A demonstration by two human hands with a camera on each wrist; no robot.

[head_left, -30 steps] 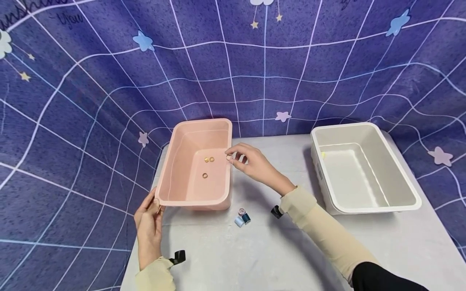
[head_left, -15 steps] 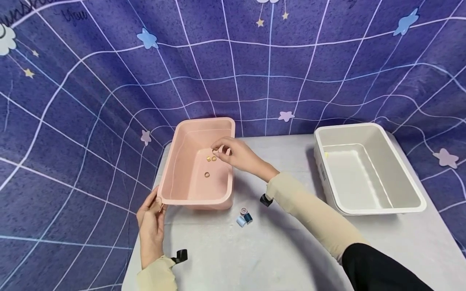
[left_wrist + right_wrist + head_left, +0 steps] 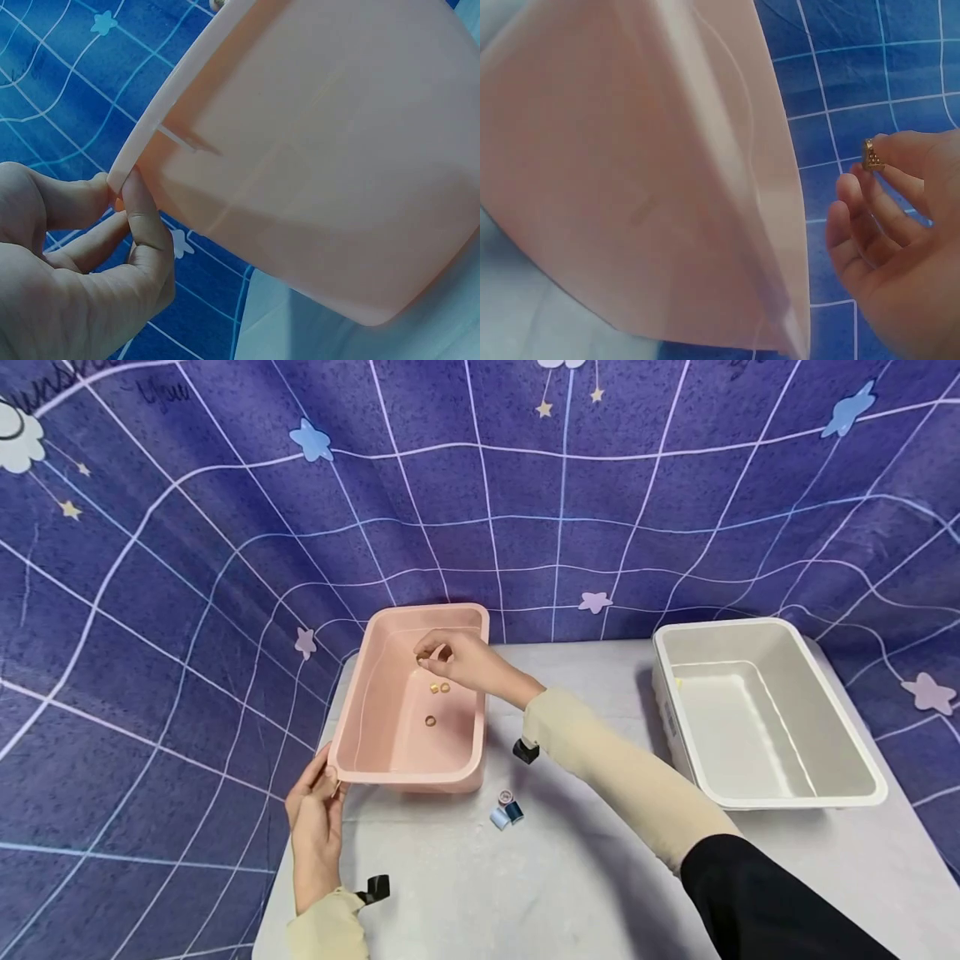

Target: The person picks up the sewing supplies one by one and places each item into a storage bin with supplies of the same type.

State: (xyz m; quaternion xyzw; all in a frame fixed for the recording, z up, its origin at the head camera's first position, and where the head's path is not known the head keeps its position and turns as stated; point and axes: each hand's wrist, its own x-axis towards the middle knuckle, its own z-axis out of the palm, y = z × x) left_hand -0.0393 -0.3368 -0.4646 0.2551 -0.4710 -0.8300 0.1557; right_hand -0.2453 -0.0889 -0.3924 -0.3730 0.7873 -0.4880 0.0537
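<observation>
A pink plastic basin [image 3: 408,777] stands at the left of the table. My left hand [image 3: 315,831] pinches its front-left corner rim between thumb and fingers, as the left wrist view also shows. Over the basin's interior, toward the back, is my right hand [image 3: 463,662]. Its thumb and fingertips pinch a gold ring [image 3: 871,155] with a patterned surface; the other fingers curl loosely. Below on the basin floor lie two gold rings side by side, one ring [image 3: 434,688] touching or nearly touching the other ring [image 3: 445,687]. A darker ring [image 3: 430,721] lies nearer the front.
Three small thread spools sit together in front of the basin: a light blue spool [image 3: 499,818], a dark blue spool [image 3: 513,812] and a pinkish one [image 3: 506,797]. At right stands a white basin [image 3: 787,800] with a small yellow thing [image 3: 678,682] inside. A purple curtain [image 3: 525,543] hangs behind.
My right hand has moved left with the ring, from the basin's right rim to over its interior. The left hand keeps its hold on the corner. The view has shifted slightly.
</observation>
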